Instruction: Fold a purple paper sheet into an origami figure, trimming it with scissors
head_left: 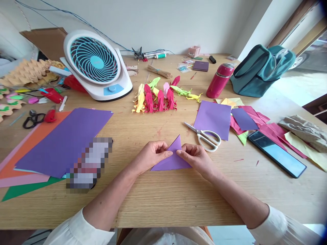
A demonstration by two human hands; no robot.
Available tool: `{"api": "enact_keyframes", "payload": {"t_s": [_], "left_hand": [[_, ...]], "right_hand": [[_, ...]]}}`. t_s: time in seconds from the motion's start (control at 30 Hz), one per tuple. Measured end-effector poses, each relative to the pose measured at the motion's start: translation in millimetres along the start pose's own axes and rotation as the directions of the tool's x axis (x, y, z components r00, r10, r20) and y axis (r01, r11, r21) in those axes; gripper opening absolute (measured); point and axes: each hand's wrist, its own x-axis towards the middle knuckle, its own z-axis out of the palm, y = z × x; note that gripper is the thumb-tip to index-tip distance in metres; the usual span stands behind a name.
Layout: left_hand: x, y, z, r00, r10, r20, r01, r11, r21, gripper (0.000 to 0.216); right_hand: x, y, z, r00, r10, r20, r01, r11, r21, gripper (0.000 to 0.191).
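Observation:
A small purple paper (171,164), folded into a triangle with its point away from me, is held just over the wooden table. My left hand (150,157) pinches its left side between thumb and fingers. On the right side, my right hand (197,158) grips it the same way, the thumb lying on top. White-handled scissors (209,139) lie beyond my right hand, partly on a larger purple sheet (213,119). Farther back stands a group of folded paper figures (160,98) in red, yellow, green and pink.
At left are stacked coloured sheets (63,139), a blurred-out phone (89,163), black scissors (33,119) and a white fan (125,83). To the right lie a dark phone (277,153) and paper scraps (273,132). A red flask (219,81) and teal bag (251,73) stand behind.

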Motion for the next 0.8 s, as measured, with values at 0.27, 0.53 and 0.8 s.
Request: {"api": "enact_keyframes", "payload": {"t_s": [0.27,0.53,0.8], "left_hand": [[-1.2,0.4,-4.0,1.000,-0.005,0.016,0.005,0.999,0.052,0.038],[2.8,-4.2,-13.7,0.998,-0.045,-0.037,0.045,0.999,0.006,0.036],[2.8,-0.1,-18.7,0.999,-0.008,-0.042,0.009,0.999,0.036,0.031]], "right_hand": [[5.1,9.7,-4.3,0.986,-0.009,-0.164,0.042,0.979,0.198,0.050],[5.4,9.8,-12.5,0.943,-0.090,-0.319,0.140,0.981,0.136,0.046],[4.3,5.8,-12.8,0.932,-0.124,-0.341,0.164,0.982,0.093,0.047]]}}
